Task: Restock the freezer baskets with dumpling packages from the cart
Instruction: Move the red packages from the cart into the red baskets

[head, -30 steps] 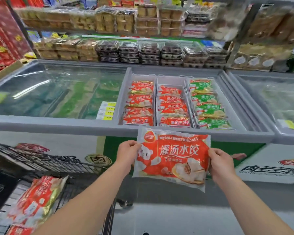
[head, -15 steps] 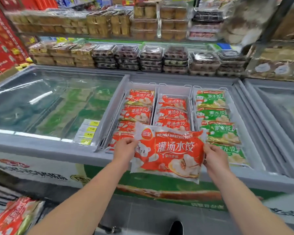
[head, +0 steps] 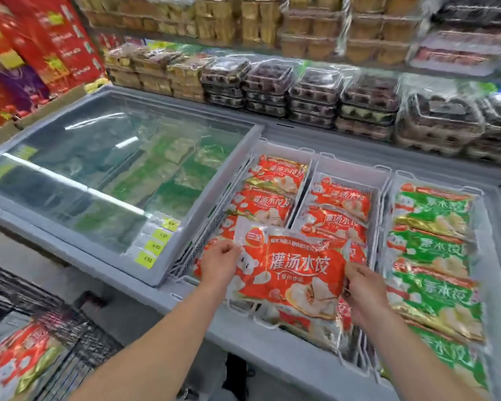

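**Red dumpling package held over the near end of the freezer baskets**

A red dumpling package (head: pixel 289 270) was gripped at both short edges. Its left edge was pinched by the left hand (head: pixel 219 263), fingers curled round the top corner, and its right edge was held by the right hand (head: pixel 362 287), fingers curled behind the wrapper. The package was kept face up, tilted slightly, above the near ends of the left basket (head: pixel 214 218) and the middle basket (head: pixel 356 169); whether it touched the packages beneath could not be told.

Red packages were stacked in a row in the left basket (head: pixel 275 175) and further red packages were laid in the middle basket (head: pixel 342 198). In the right basket (head: pixel 394 180), green dumpling packages (head: pixel 431 250) were overlapped from far to near. All three white wire baskets were set side by side in the open right part of a grey chest freezer (head: pixel 185 296).

To the left, the freezer was covered by a sliding glass lid (head: pixel 104 169), through which green packs were seen dimly, and yellow price tags (head: pixel 154 247) were stuck at its near right corner. At the near left, a wire cart (head: pixel 78 354) was seen with another red package (head: pixel 21 360) lying on it. Beyond the freezer, shelves were stacked with clear plastic trays (head: pixel 315 88) of dark goods and wrapped tan blocks (head: pixel 214 21). Red boxes (head: pixel 35 47) were piled at the far left.
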Available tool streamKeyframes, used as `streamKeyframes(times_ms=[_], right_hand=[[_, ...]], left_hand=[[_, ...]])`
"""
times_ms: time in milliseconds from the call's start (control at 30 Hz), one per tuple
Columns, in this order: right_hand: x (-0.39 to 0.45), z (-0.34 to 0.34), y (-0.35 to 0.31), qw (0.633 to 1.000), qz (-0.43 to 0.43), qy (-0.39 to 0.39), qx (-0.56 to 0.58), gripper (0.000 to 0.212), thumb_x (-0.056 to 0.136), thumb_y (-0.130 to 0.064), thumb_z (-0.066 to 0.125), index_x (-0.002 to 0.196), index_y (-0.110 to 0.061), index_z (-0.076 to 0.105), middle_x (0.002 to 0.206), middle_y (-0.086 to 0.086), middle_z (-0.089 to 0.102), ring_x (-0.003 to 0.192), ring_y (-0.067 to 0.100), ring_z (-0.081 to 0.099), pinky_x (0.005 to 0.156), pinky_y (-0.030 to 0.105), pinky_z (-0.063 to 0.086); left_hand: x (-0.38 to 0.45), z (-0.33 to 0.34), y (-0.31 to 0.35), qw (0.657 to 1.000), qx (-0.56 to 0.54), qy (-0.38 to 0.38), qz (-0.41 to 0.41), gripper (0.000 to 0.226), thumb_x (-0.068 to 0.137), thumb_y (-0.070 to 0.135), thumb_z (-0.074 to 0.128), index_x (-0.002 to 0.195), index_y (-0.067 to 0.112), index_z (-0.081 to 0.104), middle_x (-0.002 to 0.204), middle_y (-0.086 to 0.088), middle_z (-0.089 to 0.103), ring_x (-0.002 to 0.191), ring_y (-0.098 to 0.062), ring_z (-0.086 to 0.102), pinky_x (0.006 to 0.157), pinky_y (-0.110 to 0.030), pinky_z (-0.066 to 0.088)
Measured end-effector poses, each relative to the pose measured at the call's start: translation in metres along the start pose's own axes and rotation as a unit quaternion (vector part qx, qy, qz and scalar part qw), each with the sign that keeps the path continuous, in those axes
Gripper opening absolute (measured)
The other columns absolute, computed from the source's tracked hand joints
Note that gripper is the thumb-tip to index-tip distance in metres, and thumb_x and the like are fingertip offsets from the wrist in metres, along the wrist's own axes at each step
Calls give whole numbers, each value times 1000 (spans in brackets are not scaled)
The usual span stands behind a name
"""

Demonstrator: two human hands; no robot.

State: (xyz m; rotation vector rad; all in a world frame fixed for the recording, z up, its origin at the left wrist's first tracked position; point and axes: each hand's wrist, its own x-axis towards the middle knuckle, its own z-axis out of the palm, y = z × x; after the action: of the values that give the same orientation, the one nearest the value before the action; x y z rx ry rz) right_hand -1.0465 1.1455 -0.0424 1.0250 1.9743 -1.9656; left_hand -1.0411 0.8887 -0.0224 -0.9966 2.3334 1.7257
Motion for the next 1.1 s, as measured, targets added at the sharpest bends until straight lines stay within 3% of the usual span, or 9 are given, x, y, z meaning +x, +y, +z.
streamKeyframes(times_ms=[167,267,333,467,567,700,833,933,1100], right_hand=[[50,52,7,999,27,17,-32,28,91,-25,59,76,-4,71,82,17,74,79,31,69,85,54,56],[83,85,5,994,72,69,-44,26,85,-19,59,67,-2,67,71,24,68,60,25,58,61,43,50],[98,108,-4,991,102,73,-37,29,88,-12,56,60,-8,62,66,23,61,57,22,51,59,38,41],[130,154,-22,981,177,77,-32,17,88,1,53,75,-8,58,68,15,57,55,19,49,48,25,41],[154,187,-22,976,173,19,-131,14,85,-5,54,96,-4,63,84,13,67,70,26,62,61,34,54],[163,206,-22,898,11,-57,-436,55,88,-16,64,139,-9,47,135,13,53,122,34,53,101,38,43],[179,219,-6,791,-119,-165,-577,60,91,-23,62,145,-13,38,142,11,44,124,31,50,104,37,41],[194,229,10,706,-177,-225,-648,77,91,-30,64,153,-11,24,157,12,27,142,33,31,116,40,32],[213,249,33,611,-151,-244,-738,95,94,-51,54,157,-16,-7,165,8,-8,152,32,-3,124,47,5]], left_hand=[[74,13,12,999,21,20,-18,27,92,15,60,66,16,66,74,-3,69,78,-26,65,73,-35,53],[128,26,18,996,76,-1,-37,26,93,12,56,70,13,68,77,-6,66,75,-24,60,68,-28,44],[159,34,19,994,107,-4,-37,30,94,11,55,65,15,62,78,-12,68,78,-29,63,68,-30,45],[206,47,23,985,172,-6,-31,21,93,9,50,74,11,59,85,-16,70,75,-29,60,63,-32,46],[230,54,16,974,224,-13,24,30,85,13,50,111,10,64,107,-9,69,99,-28,64,88,-39,52],[241,69,-15,909,394,-95,97,70,90,24,60,151,9,29,159,-14,29,147,-33,26,121,-46,23],[262,78,-47,870,458,-145,112,76,94,34,55,157,22,14,165,-11,8,151,-37,7,122,-50,12],[276,80,-64,856,479,-162,109,86,92,42,59,157,28,5,166,-10,0,151,-39,1,121,-52,9],[282,79,-93,842,501,-167,112,93,92,47,58,157,31,-7,165,-8,-13,151,-38,-9,120,-51,4]])
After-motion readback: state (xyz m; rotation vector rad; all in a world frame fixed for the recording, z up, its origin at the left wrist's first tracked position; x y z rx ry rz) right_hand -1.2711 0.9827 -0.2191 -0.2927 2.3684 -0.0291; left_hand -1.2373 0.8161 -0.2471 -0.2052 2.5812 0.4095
